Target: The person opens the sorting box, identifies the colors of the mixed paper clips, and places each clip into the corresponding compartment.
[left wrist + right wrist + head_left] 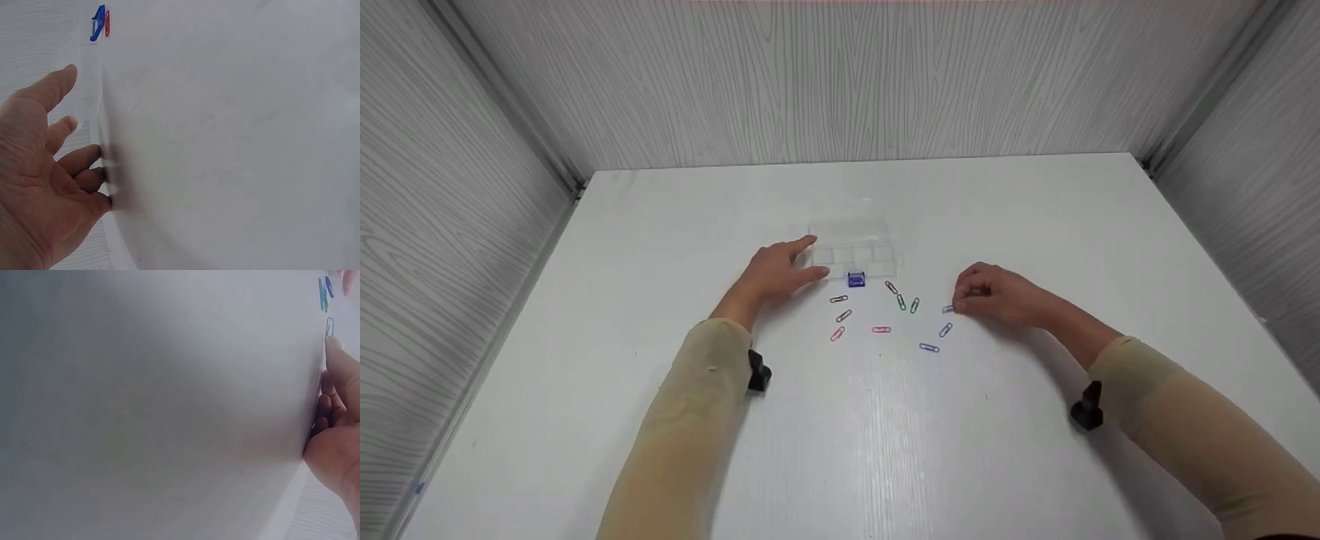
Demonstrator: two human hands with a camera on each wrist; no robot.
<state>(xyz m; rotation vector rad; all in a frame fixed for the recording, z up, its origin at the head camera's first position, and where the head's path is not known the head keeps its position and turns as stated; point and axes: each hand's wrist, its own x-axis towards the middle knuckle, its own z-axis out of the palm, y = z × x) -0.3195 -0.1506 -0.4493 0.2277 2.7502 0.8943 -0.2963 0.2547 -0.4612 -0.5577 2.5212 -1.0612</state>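
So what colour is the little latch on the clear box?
The latch is blue; it shows best in the left wrist view.

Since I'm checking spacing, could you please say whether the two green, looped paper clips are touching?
Apart: the head view shows bare white tabletop between the left green paper clip and the right green paper clip.

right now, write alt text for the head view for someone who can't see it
A person's right hand pinches a blue wire paperclip at a white table. Their left hand is at the left edge of a clear plastic compartment box; more multicoloured paperclips lie scattered nearby.
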